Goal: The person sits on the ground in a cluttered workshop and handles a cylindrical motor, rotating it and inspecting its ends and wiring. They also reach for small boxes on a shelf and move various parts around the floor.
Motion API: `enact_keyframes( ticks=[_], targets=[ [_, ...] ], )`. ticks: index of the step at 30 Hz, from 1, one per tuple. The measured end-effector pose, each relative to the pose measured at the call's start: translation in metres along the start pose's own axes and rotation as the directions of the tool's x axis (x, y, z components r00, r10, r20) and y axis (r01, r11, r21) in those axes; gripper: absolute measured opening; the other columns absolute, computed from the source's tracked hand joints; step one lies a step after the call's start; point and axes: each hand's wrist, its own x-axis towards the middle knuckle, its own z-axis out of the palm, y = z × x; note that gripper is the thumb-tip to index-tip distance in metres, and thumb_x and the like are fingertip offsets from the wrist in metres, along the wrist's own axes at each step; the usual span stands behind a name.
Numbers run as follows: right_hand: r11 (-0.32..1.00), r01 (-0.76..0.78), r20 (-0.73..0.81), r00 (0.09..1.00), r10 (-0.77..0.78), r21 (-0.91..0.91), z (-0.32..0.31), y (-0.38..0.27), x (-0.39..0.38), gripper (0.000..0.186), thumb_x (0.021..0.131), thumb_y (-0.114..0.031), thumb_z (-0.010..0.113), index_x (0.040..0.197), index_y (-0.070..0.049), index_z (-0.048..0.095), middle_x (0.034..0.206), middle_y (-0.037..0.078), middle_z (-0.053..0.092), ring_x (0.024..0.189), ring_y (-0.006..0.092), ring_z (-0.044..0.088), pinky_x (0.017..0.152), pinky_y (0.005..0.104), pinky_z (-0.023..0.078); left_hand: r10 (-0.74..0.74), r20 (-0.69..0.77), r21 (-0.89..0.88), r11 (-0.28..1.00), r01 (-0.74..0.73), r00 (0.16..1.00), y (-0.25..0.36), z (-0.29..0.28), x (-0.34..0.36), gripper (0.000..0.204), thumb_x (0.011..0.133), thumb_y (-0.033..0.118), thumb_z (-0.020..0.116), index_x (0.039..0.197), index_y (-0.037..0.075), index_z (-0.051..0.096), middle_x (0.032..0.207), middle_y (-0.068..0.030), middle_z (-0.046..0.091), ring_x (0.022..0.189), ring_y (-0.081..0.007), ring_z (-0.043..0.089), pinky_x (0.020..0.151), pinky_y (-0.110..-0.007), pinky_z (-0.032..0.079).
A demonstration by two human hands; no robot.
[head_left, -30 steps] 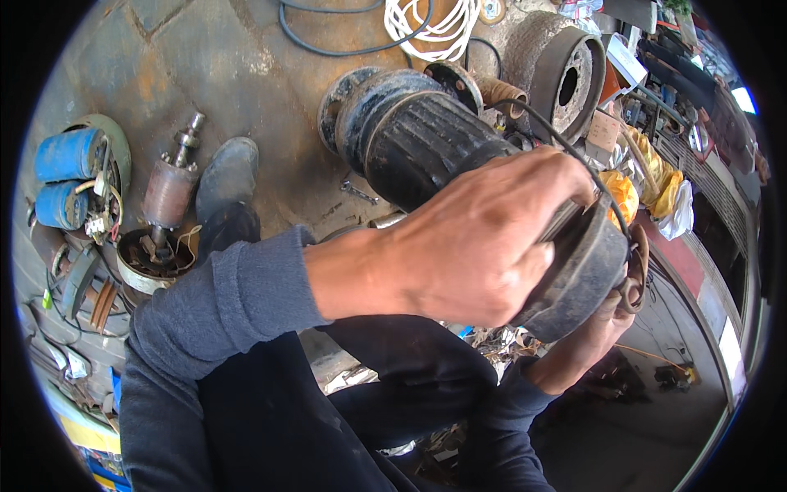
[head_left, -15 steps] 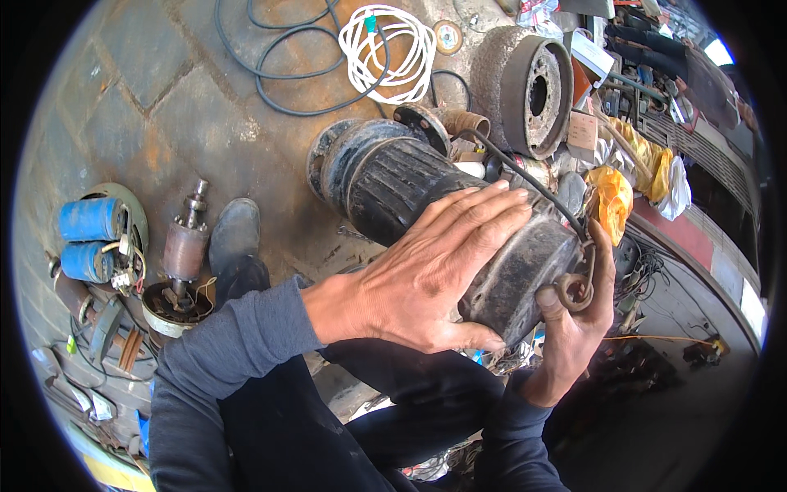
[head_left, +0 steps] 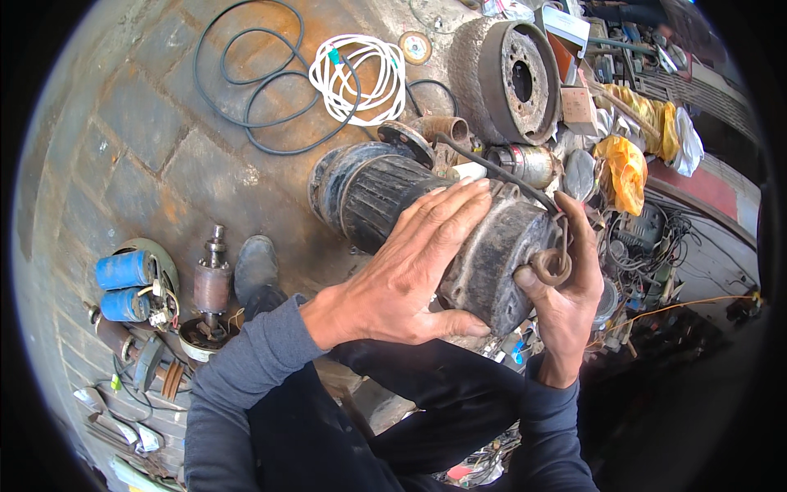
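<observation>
A black, grimy submersible pump (head_left: 377, 193) with a ribbed body lies slanted in front of me, its flanged end at the far left and its rounded cap (head_left: 488, 275) close to my hands. My left hand (head_left: 402, 283) rests across the cap end, fingers stretched out and thumb spread low on its side. At the cap's right end, my right hand (head_left: 566, 303) has its thumb and fingers around a rusty lifting hook (head_left: 551, 266). A black cable (head_left: 496, 170) comes out beside that hook. The pump's underside is hidden.
On the left stand a copper-coloured rotor (head_left: 211, 287) and two blue cylinders (head_left: 125, 287). White cable (head_left: 361, 78) and black cable (head_left: 279, 152) lie coiled beyond the pump. A rusty wheel rim (head_left: 525, 82), yellow bag (head_left: 620, 172) and tangled wires (head_left: 635, 246) crowd the right.
The view has shifted, so floor objects on the left sit farther right and lower. Both hands keep nearly the same places on the pump.
</observation>
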Motion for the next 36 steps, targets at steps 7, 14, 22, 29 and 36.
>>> enact_keyframes(
  ticks=[7, 14, 22, 29, 36],
  targets=[
    [0.975, 0.102, 0.027, 0.995, -0.099, -0.195, -0.002, 0.001, -0.004, 0.092, 0.074, -0.030, 0.094, 0.150, 0.000, 0.050, 0.146, 0.013, 0.055, 0.136, 0.0243, 0.053, 0.114, 0.0376, 0.042, 0.029, 0.041, 0.013, 0.999, -0.030, 0.999, -0.008, -0.002, 0.000, 0.115, 0.082, 0.063, 0.076, 0.160, -0.003, 0.024, 0.164, -0.0260, 0.030, 0.154, -0.0416, 0.028, 0.125, -0.054, 0.022],
    [0.976, 0.081, 0.019, 0.997, -0.079, -0.200, -0.003, -0.005, -0.001, 0.086, 0.070, -0.017, 0.093, 0.146, -0.005, 0.055, 0.138, 0.010, 0.059, 0.128, 0.0236, 0.058, 0.106, 0.0365, 0.048, -0.031, 0.106, 0.005, 1.000, 0.031, 0.994, 0.009, -0.014, 0.011, 0.112, 0.079, 0.054, 0.083, 0.159, -0.002, 0.029, 0.164, -0.0264, 0.030, 0.153, -0.0438, 0.029, 0.125, -0.054, 0.023],
    [0.982, 0.188, 0.111, 0.976, -0.186, -0.010, -0.025, 0.008, 0.000, 0.098, 0.067, -0.018, 0.091, 0.153, -0.003, 0.046, 0.134, 0.020, 0.056, 0.124, 0.0326, 0.058, 0.109, 0.0415, 0.045, -0.167, 0.198, 0.247, 0.962, 0.116, 0.966, 0.060, -0.007, 0.053, 0.106, 0.071, 0.038, 0.092, 0.153, -0.004, 0.039, 0.155, -0.0289, 0.042, 0.147, -0.0476, 0.038, 0.121, -0.053, 0.032],
    [0.609, -0.023, 0.031, 1.000, -0.003, 0.793, -0.040, 0.104, -0.040, 0.117, 0.073, -0.034, 0.089, 0.162, 0.003, 0.022, 0.158, 0.024, 0.042, 0.149, 0.0346, 0.040, 0.126, 0.0461, 0.026, -0.411, 0.090, 0.082, 0.911, 0.404, 0.907, 0.073, 0.019, 0.061, 0.098, 0.078, 0.028, 0.088, 0.154, -0.004, 0.037, 0.157, -0.0236, 0.040, 0.145, -0.0353, 0.043, 0.122, -0.046, 0.032],
    [0.675, 0.292, -0.154, 0.954, -0.259, 0.678, 0.033, 0.160, -0.059, 0.134, 0.067, -0.046, 0.095, 0.162, 0.005, 0.017, 0.164, 0.027, 0.026, 0.153, 0.0414, 0.029, 0.126, 0.0476, 0.026, -0.552, -0.177, 0.269, 0.770, 0.579, 0.815, 0.090, 0.046, 0.069, 0.104, 0.071, 0.043, 0.088, 0.151, -0.005, 0.043, 0.149, -0.0194, 0.051, 0.136, -0.0303, 0.052, 0.115, -0.044, 0.040]
  ],
)
